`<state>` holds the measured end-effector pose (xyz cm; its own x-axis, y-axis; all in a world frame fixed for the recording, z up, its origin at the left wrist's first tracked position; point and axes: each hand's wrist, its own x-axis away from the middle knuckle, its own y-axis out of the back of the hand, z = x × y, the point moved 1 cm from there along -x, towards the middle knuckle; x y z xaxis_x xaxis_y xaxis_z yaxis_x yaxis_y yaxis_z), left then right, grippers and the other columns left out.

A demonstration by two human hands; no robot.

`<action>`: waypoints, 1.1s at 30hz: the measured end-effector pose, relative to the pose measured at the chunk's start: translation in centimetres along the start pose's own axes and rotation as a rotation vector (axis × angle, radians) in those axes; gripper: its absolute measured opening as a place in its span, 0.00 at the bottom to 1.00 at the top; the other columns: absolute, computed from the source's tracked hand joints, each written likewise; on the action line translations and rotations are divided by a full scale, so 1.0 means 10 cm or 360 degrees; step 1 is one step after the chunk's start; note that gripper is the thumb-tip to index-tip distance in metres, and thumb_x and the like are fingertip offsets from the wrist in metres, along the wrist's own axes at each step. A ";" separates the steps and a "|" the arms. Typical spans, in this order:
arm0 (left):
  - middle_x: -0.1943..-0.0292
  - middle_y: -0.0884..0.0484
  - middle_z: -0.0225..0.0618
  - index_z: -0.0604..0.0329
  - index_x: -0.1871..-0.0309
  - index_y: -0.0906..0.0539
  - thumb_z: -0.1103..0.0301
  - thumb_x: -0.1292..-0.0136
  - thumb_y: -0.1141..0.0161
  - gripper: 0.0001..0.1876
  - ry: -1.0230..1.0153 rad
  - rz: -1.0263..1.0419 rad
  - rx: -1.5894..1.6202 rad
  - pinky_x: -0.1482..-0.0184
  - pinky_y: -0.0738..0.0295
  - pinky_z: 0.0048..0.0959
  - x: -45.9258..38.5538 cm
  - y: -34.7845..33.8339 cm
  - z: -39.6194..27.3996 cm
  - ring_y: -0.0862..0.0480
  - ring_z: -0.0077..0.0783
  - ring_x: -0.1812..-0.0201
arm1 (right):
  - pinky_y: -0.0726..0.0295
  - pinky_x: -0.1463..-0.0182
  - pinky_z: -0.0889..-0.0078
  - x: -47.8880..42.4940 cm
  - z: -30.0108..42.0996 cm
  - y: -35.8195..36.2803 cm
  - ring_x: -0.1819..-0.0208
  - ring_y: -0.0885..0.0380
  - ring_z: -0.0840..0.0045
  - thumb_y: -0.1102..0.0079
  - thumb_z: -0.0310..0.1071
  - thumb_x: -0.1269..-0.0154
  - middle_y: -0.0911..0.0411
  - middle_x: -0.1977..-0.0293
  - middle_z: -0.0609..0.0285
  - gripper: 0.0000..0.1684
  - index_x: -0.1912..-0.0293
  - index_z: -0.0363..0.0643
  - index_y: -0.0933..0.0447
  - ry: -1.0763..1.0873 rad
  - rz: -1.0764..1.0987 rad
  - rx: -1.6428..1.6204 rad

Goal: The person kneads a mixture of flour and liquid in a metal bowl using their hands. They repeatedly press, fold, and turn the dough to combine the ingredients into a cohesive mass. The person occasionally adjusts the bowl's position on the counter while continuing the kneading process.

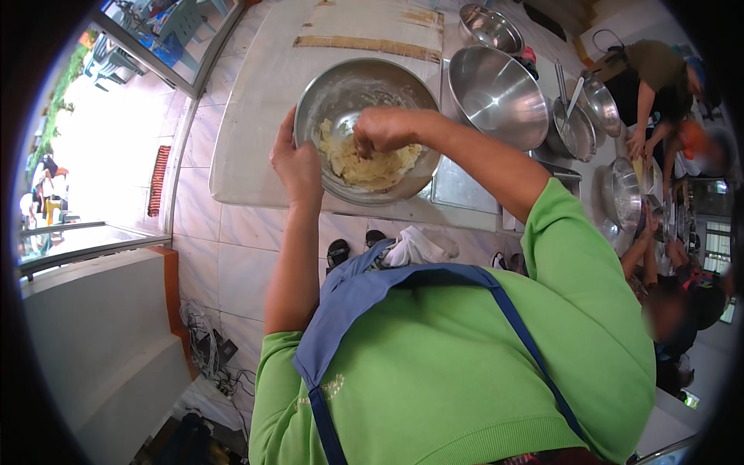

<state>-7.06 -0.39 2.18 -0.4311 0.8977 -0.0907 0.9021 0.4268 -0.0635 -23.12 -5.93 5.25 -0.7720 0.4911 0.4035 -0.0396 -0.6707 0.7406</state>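
A stainless steel mixing bowl sits near the front edge of a plastic-covered table. My left hand grips the bowl's left rim, with the thumb on the near side. Inside the bowl lies pale yellow, lumpy dough, and whitish flour residue coats the far inner wall. My right hand reaches in from the right, its curled fingers pressed into the dough. The fingertips are partly hidden by the hand and the dough.
To the right stand a large steel bowl, a smaller bowl behind it, and a pot with utensils. A metal tray lies beside my bowl. Co-workers' hands are at the far right. Cables lie on the floor at left.
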 end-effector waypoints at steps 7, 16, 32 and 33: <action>0.55 0.15 0.43 0.61 0.45 0.20 0.85 0.51 0.57 0.28 -0.0127 0.0038 -0.0073 0.49 0.27 0.24 0.15 -0.07 -0.22 0.17 0.28 0.55 | 0.23 0.52 0.62 0.20 -0.11 0.22 0.56 0.20 0.58 0.41 0.40 0.45 0.19 0.59 0.46 0.25 0.48 0.41 0.23 -0.0521 -0.0162 0.0401; 0.52 0.16 0.45 0.62 0.44 0.21 0.86 0.52 0.58 0.29 -0.0234 0.0032 -0.0041 0.44 0.29 0.27 0.22 -0.11 -0.19 0.18 0.31 0.49 | 0.25 0.43 0.64 0.07 -0.13 -0.68 0.46 0.25 0.55 0.27 0.49 0.58 0.27 0.49 0.35 0.56 0.37 0.26 0.44 -0.1100 -0.0926 -0.0780; 0.56 0.16 0.41 0.64 0.43 0.22 0.87 0.51 0.56 0.29 -0.0114 -0.0014 0.0111 0.52 0.26 0.21 0.06 0.07 0.06 0.18 0.24 0.58 | 0.25 0.44 0.55 0.39 0.31 -0.77 0.44 0.29 0.51 0.45 0.27 0.46 0.33 0.43 0.46 0.31 0.40 0.46 0.32 -0.0131 -0.0580 0.0470; 0.56 0.16 0.41 0.64 0.43 0.22 0.87 0.51 0.56 0.29 -0.0096 0.0007 0.0083 0.52 0.26 0.21 0.07 0.08 0.05 0.18 0.24 0.58 | 0.25 0.45 0.55 0.37 0.30 -0.82 0.45 0.28 0.52 0.45 0.27 0.46 0.30 0.45 0.47 0.31 0.40 0.46 0.32 -0.0139 -0.0437 0.0414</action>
<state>-6.69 0.54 1.53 -0.4288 0.8907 -0.1510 0.9025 0.4151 -0.1145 -23.72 3.06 2.34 -0.6978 0.6857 0.2069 -0.0665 -0.3497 0.9345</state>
